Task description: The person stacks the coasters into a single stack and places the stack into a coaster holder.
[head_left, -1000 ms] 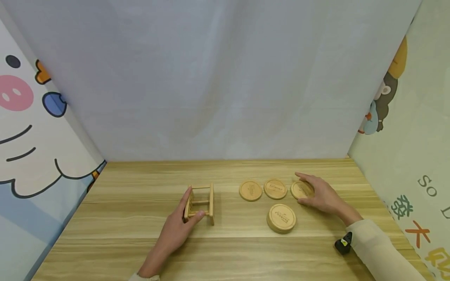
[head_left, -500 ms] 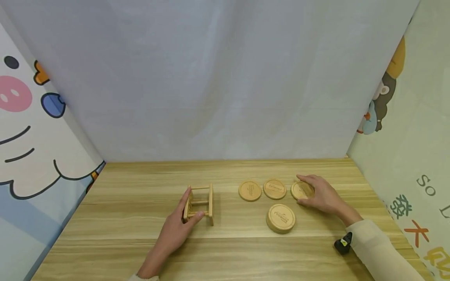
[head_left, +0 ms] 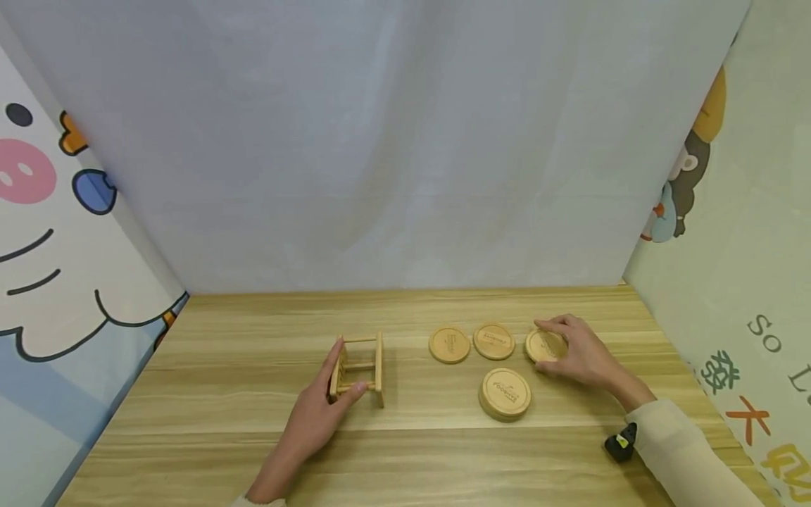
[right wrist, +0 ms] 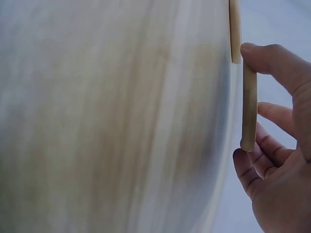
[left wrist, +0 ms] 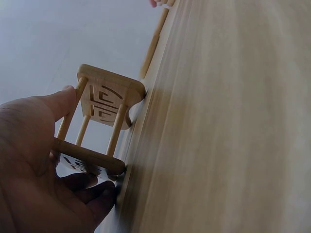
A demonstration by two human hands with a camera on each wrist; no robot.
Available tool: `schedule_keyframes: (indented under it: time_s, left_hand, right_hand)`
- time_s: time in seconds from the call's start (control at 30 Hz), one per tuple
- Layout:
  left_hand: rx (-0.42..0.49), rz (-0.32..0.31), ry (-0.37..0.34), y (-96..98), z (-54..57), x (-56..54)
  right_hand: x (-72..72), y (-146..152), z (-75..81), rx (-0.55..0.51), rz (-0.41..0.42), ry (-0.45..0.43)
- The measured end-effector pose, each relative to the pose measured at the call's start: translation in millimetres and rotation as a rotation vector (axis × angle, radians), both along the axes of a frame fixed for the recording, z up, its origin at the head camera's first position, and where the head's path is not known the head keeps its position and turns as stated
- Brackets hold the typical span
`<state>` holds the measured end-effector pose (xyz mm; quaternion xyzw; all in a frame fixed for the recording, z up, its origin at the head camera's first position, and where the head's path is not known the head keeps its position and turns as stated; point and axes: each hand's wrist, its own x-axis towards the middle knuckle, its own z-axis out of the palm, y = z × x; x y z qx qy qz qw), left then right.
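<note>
On the left of the table, my left hand (head_left: 313, 415) grips a small wooden coaster holder (head_left: 379, 370). Its thumb lies on a dowel and the fingers reach behind one cut-out side panel (left wrist: 87, 158), as the left wrist view shows. Over on the right, my right hand (head_left: 583, 352) holds a round wooden coaster (head_left: 541, 345) by its edge. In the right wrist view the coaster (right wrist: 249, 104) appears edge-on, between the thumb at one end and fingers at the other. Part of its face is hidden under the hand in the head view.
Two single coasters, one left (head_left: 450, 345) and one middle (head_left: 494, 341), lie flat in a row beside the held one. A stack of coasters (head_left: 505, 394) with printed lettering stands nearer. A pale curtain (head_left: 405, 141) rises behind the wood-grain table (head_left: 253, 324); printed panels flank both sides.
My right fingers have drawn in slightly round the coaster, and it has shifted a little away from its neighbour. The left hand and the holder stay put. The head view has drifted slightly.
</note>
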<state>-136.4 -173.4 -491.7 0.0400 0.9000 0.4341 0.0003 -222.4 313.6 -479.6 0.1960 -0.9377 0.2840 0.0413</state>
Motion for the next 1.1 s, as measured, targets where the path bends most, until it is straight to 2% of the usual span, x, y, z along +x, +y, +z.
schedule_keyframes:
  time_s: [0.23, 1.1]
  left_hand:
    - [-0.004, 0.002, -0.003, 0.4, -2.3, -1.3]
    - [0.004, -0.001, 0.005, 0.0, 0.0, -0.1]
  right_hand:
    - [2.7, 0, 0.4, -0.016, 0.01, 0.014]
    - [14.5, -6, 7.6, -0.052, 0.026, 0.069]
